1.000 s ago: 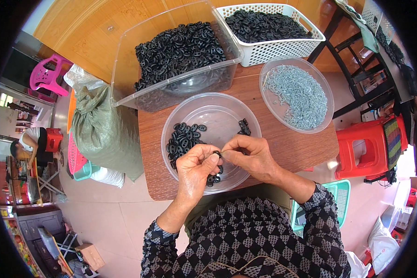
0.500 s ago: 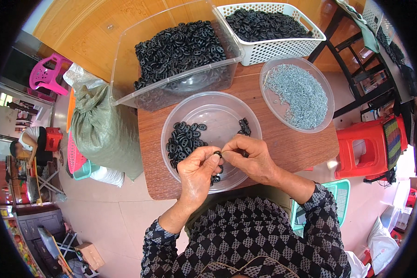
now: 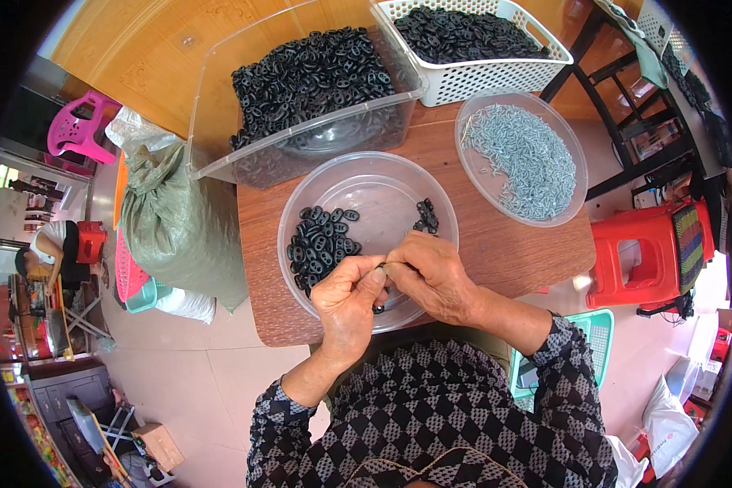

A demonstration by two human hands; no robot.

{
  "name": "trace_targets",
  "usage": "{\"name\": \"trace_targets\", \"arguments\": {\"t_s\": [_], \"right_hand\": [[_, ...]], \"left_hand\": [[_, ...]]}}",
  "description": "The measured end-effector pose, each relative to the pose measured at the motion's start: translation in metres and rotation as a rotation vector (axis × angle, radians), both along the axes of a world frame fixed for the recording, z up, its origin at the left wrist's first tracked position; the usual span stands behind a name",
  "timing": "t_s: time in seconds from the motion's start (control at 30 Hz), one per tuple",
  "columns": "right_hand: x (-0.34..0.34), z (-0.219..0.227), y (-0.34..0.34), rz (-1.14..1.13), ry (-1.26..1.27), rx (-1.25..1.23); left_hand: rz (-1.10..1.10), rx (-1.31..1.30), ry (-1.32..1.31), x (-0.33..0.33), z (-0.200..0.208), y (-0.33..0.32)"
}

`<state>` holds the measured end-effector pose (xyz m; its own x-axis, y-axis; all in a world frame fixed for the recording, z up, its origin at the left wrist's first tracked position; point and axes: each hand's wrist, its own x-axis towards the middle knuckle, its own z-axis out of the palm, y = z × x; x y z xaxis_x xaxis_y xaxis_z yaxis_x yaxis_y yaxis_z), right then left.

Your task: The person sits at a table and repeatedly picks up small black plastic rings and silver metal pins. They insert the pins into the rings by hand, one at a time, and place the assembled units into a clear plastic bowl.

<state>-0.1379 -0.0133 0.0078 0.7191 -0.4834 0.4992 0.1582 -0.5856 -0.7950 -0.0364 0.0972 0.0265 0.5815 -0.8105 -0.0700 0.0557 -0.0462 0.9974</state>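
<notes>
My left hand (image 3: 346,302) pinches a small dark piece (image 3: 381,266), mostly hidden by the fingers, over the near side of a clear round tub (image 3: 382,189). Thumb and fingers of my right hand (image 3: 436,278) are closed and meet the left fingertips at that piece. Whatever the right fingers hold is too small to make out. Inside the tub, a heap of black oval pieces with two holes (image 3: 321,246) lies at the left. A smaller cluster of black pieces (image 3: 426,216) sits at the right, partly behind my right hand.
Behind the tub stand a large clear bin (image 3: 293,142) of black pieces and a white perforated basket (image 3: 496,81) of more. A clear round dish (image 3: 580,199) holds small silvery screws (image 3: 520,159). A tied green sack (image 3: 183,220) flanks the wooden table (image 3: 260,281); red stools (image 3: 626,252) are at right.
My right hand has turned slightly and drawn closer to the left fingertips, covering more of the small piece. The whole view has shifted a little.
</notes>
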Motion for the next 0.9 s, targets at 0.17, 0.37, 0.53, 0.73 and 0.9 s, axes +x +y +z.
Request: {"name": "trace_targets", "arguments": {"t_s": [0.17, 0.37, 0.53, 0.73, 0.9], "right_hand": [[0.003, 0.002, -0.001, 0.015, 0.013, -0.105], [0.01, 0.006, -0.003, 0.081, -0.021, -0.129], [0.007, 0.018, -0.007, -0.022, 0.036, -0.129], [0.001, 0.0, 0.001, 0.141, 0.454, -0.416], [0.013, 0.001, 0.006, 0.212, 0.555, -0.575]], "left_hand": [[0.017, -0.023, -0.014, 0.002, 0.004, 0.0], [0.024, -0.04, 0.02, 0.013, 0.006, 0.004], [0.032, -0.078, 0.076, 0.022, -0.001, 0.009], [0.089, -0.081, 0.129, 0.026, -0.003, 0.017], [0.076, -0.096, 0.124, 0.026, -0.003, 0.021]]}}
